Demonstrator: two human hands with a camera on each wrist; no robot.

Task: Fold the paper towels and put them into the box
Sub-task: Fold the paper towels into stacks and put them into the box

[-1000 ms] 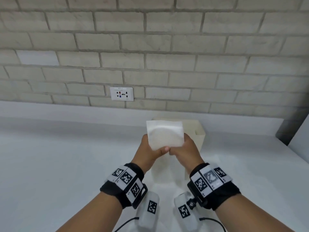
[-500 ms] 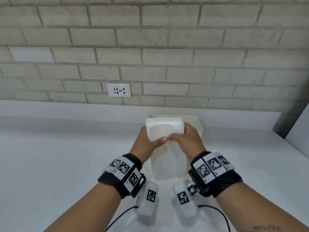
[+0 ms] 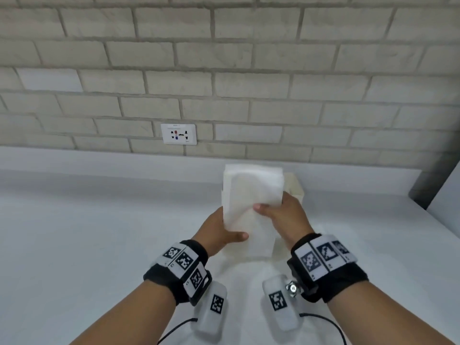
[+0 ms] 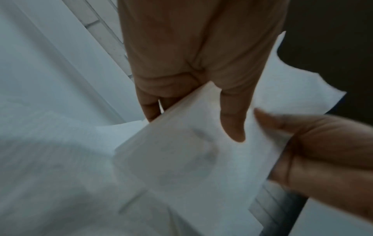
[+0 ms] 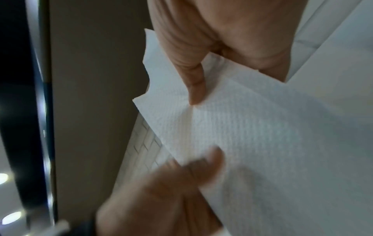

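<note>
Folding step: the left hand (image 3: 219, 232) and right hand (image 3: 281, 215), 2 thumb-and-finger pinches, hold the white, embossed, partly folded paper towel (image 3: 251, 195) upright above the cream rectangular box (image 3: 297, 190); next, probably, lowering it in squarely.

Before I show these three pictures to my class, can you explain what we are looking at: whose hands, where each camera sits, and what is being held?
No machine here: a person wears a camera on the head and one on each wrist, strapped on with patterned bands. The head picture looks down at both hands over a white counter by a brick wall. The left hand and right hand together hold a folded white paper towel, thumbs pinching its front. Behind it stands a cream box, mostly hidden. The two close, blurry pictures come from the wrist cameras and show the same towel between the fingers.
</note>
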